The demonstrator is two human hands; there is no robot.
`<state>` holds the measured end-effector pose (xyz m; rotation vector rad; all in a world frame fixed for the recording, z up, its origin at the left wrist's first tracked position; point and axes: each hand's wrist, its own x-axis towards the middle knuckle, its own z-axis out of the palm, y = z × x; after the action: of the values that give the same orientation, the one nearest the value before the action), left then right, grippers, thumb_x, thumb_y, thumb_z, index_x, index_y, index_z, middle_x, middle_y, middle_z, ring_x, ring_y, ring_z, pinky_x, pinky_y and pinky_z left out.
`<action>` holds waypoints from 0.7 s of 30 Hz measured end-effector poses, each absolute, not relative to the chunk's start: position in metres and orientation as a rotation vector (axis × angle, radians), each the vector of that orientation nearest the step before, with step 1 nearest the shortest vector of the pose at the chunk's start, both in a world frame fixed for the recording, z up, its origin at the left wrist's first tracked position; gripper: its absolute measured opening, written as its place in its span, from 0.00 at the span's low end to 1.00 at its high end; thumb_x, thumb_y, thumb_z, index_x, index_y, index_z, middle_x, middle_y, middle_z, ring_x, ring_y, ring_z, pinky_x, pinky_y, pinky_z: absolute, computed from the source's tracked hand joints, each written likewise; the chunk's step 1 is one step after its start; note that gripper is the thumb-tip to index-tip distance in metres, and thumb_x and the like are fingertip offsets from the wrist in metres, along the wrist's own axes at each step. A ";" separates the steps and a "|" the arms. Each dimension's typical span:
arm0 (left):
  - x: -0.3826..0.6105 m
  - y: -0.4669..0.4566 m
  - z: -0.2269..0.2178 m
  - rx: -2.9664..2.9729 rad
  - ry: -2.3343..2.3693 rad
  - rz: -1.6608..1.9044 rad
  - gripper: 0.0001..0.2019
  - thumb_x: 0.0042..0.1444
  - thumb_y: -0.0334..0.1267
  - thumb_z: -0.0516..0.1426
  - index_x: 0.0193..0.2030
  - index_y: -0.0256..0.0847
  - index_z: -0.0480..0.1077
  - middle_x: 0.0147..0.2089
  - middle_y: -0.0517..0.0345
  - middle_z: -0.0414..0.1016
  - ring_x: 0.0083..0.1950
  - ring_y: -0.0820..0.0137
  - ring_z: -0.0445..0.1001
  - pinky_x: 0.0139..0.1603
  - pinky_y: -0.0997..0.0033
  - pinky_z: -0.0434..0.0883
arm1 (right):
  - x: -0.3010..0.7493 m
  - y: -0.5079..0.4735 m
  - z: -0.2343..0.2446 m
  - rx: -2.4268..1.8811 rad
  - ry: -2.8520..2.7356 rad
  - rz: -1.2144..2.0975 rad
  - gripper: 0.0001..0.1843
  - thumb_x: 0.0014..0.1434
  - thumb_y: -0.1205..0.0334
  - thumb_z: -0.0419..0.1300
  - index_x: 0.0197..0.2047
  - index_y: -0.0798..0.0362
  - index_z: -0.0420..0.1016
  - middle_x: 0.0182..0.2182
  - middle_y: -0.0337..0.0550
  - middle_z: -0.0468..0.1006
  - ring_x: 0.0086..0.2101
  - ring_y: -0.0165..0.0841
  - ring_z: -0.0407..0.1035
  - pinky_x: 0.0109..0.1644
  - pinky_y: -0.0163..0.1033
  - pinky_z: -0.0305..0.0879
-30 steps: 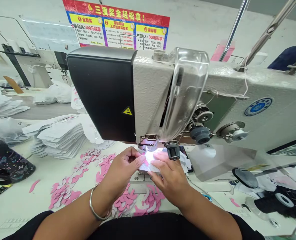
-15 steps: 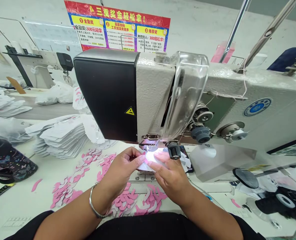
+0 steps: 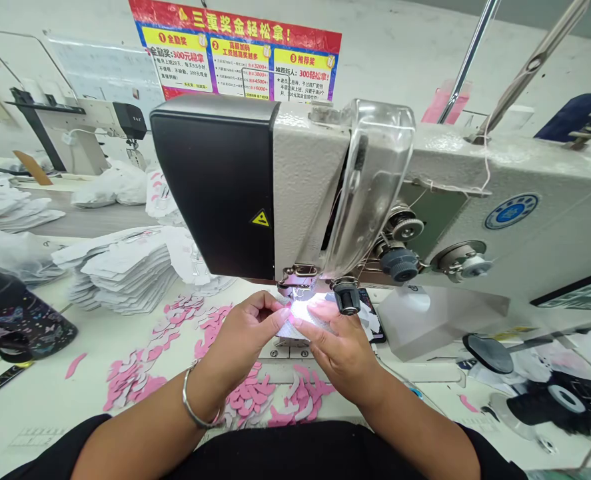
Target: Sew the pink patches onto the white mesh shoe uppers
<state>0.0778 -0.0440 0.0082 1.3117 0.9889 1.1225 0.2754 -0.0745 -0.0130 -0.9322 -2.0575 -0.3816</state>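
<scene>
White cut piece [image 3: 291, 329]: lower middle of the frame, directly below the presser foot [image 3: 298, 280], with a pink edge along it. Glare from the machine's lamp washes out its top, so I can't tell its material from here.

Hands: together on the piece. I see the left hand [image 3: 248, 333] pinching it between thumb and fingers, while the right hand [image 3: 338, 350] presses on it from the other side. A metal bangle [image 3: 198, 403] circles the left wrist.

Machine: an industrial sewing machine [image 3: 305, 193] fills the upper middle, with a clear plastic guard [image 3: 375, 180] on its head.

Counter [image 3: 40, 393]: pink cut scraps [image 3: 249, 400] lie scattered below and left of the hands. A stack of white cut pieces [image 3: 120, 277] sits left of the machine, and a black patterned tumbler [image 3: 18, 327] stands at the left edge. A phone [image 3: 370, 313] lies just beside the right hand.

Upper frame: a red and yellow poster [image 3: 235, 57] hangs behind the machine, and a second sewing machine [image 3: 80, 127] stands at upper left.
</scene>
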 end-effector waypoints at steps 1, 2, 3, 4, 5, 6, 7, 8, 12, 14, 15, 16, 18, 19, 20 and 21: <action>0.078 -0.045 0.008 1.309 0.989 1.124 0.10 0.57 0.42 0.64 0.33 0.42 0.68 0.34 0.63 0.70 0.36 0.72 0.65 0.38 0.72 0.64 | 0.275 -0.075 -0.013 -0.930 -2.056 -0.380 0.26 0.62 0.75 0.57 0.59 0.43 0.70 0.47 0.47 0.76 0.50 0.41 0.70 0.50 0.48 0.69; 0.079 -0.045 0.009 1.305 0.985 1.125 0.10 0.57 0.42 0.64 0.33 0.42 0.68 0.34 0.63 0.70 0.36 0.72 0.65 0.38 0.72 0.64 | 0.275 -0.075 -0.013 -0.932 -2.050 -0.380 0.26 0.62 0.75 0.57 0.59 0.42 0.70 0.47 0.46 0.76 0.50 0.40 0.70 0.51 0.48 0.69; 0.080 -0.045 0.009 1.299 0.980 1.126 0.10 0.57 0.42 0.64 0.33 0.42 0.68 0.34 0.63 0.69 0.36 0.72 0.65 0.38 0.72 0.64 | 0.275 -0.075 -0.014 -0.935 -2.045 -0.380 0.26 0.62 0.74 0.57 0.59 0.42 0.70 0.46 0.46 0.76 0.50 0.40 0.70 0.51 0.49 0.69; 0.081 -0.045 0.010 1.292 0.974 1.127 0.10 0.57 0.42 0.63 0.33 0.42 0.67 0.34 0.63 0.69 0.36 0.72 0.65 0.38 0.72 0.64 | 0.275 -0.075 -0.015 -0.943 -2.045 -0.377 0.25 0.63 0.74 0.57 0.59 0.41 0.71 0.47 0.47 0.76 0.50 0.41 0.70 0.51 0.49 0.69; 0.082 -0.046 0.011 1.283 0.967 1.128 0.10 0.57 0.42 0.63 0.33 0.41 0.67 0.35 0.62 0.69 0.36 0.72 0.65 0.38 0.72 0.64 | 0.276 -0.075 -0.016 -0.952 -2.050 -0.372 0.25 0.63 0.73 0.57 0.59 0.41 0.71 0.47 0.47 0.76 0.50 0.41 0.70 0.52 0.49 0.68; 0.083 -0.046 0.013 1.268 0.963 1.129 0.10 0.57 0.41 0.63 0.33 0.41 0.67 0.35 0.62 0.69 0.35 0.73 0.64 0.37 0.73 0.64 | 0.276 -0.075 -0.016 -0.959 -2.057 -0.365 0.25 0.63 0.73 0.56 0.60 0.41 0.71 0.47 0.47 0.76 0.50 0.41 0.70 0.51 0.49 0.68; 0.084 -0.046 0.015 1.246 0.965 1.124 0.10 0.56 0.40 0.64 0.33 0.41 0.67 0.35 0.62 0.68 0.35 0.73 0.64 0.36 0.73 0.64 | 0.276 -0.075 -0.016 -0.963 -2.064 -0.361 0.25 0.63 0.73 0.56 0.60 0.41 0.71 0.47 0.47 0.76 0.50 0.41 0.70 0.51 0.49 0.68; 0.085 -0.046 0.018 1.214 0.973 1.118 0.10 0.55 0.40 0.64 0.35 0.41 0.67 0.35 0.62 0.67 0.34 0.73 0.64 0.34 0.74 0.64 | 0.277 -0.075 -0.015 -0.964 -2.072 -0.358 0.24 0.64 0.73 0.56 0.60 0.42 0.71 0.47 0.47 0.76 0.50 0.41 0.71 0.50 0.48 0.68; 0.089 -0.048 0.029 1.067 1.013 1.061 0.15 0.51 0.38 0.65 0.44 0.43 0.66 0.35 0.63 0.66 0.33 0.74 0.65 0.30 0.76 0.63 | 0.279 -0.074 -0.008 -0.935 -2.075 -0.351 0.21 0.64 0.72 0.56 0.57 0.43 0.73 0.46 0.47 0.78 0.48 0.41 0.71 0.49 0.47 0.67; 0.090 -0.050 0.032 1.077 1.002 1.027 0.14 0.53 0.38 0.64 0.44 0.43 0.67 0.36 0.62 0.68 0.33 0.74 0.65 0.28 0.77 0.63 | 0.280 -0.074 -0.004 -0.920 -2.069 -0.326 0.20 0.64 0.72 0.55 0.55 0.44 0.74 0.45 0.46 0.78 0.48 0.40 0.71 0.49 0.47 0.67; 0.091 -0.050 0.033 1.100 0.996 1.017 0.13 0.54 0.38 0.63 0.44 0.43 0.67 0.37 0.62 0.68 0.33 0.74 0.64 0.28 0.77 0.63 | 0.280 -0.074 -0.003 -0.916 -2.065 -0.312 0.20 0.64 0.72 0.55 0.55 0.43 0.74 0.44 0.46 0.78 0.47 0.40 0.71 0.49 0.46 0.67; 0.091 -0.051 0.033 1.128 0.995 1.014 0.11 0.54 0.38 0.62 0.44 0.43 0.68 0.37 0.62 0.68 0.32 0.75 0.64 0.27 0.77 0.63 | 0.281 -0.074 -0.002 -0.917 -2.064 -0.300 0.20 0.64 0.73 0.55 0.55 0.43 0.75 0.44 0.45 0.78 0.47 0.39 0.72 0.48 0.46 0.67; 0.092 -0.051 0.032 1.177 1.019 1.021 0.11 0.55 0.38 0.61 0.45 0.43 0.68 0.36 0.63 0.68 0.32 0.75 0.63 0.26 0.78 0.63 | 0.283 -0.074 -0.002 -0.914 -2.068 -0.289 0.21 0.64 0.73 0.54 0.54 0.42 0.75 0.44 0.45 0.78 0.46 0.38 0.72 0.49 0.45 0.66; 0.092 -0.051 0.031 1.195 1.038 1.021 0.12 0.55 0.38 0.61 0.46 0.44 0.68 0.36 0.63 0.68 0.32 0.75 0.64 0.26 0.78 0.63 | 0.283 -0.074 -0.003 -0.910 -2.073 -0.288 0.21 0.64 0.73 0.54 0.54 0.42 0.75 0.43 0.44 0.78 0.46 0.38 0.72 0.49 0.45 0.66; 0.092 -0.051 0.030 1.208 1.059 1.016 0.12 0.55 0.38 0.61 0.46 0.44 0.68 0.36 0.63 0.68 0.32 0.75 0.64 0.26 0.78 0.63 | 0.284 -0.074 -0.003 -0.908 -2.077 -0.288 0.20 0.64 0.73 0.54 0.54 0.43 0.76 0.43 0.44 0.79 0.46 0.37 0.71 0.50 0.46 0.65; 0.092 -0.051 0.029 1.214 1.077 1.010 0.13 0.55 0.39 0.60 0.47 0.45 0.68 0.36 0.63 0.68 0.32 0.74 0.64 0.25 0.78 0.63 | 0.285 -0.074 -0.003 -0.905 -2.080 -0.289 0.20 0.64 0.73 0.54 0.53 0.43 0.76 0.43 0.44 0.79 0.46 0.37 0.71 0.51 0.46 0.65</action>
<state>0.0922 -0.0514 0.0294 1.2144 1.0768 1.0104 0.2850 -0.0742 -0.0034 -0.9051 -2.0802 -0.2890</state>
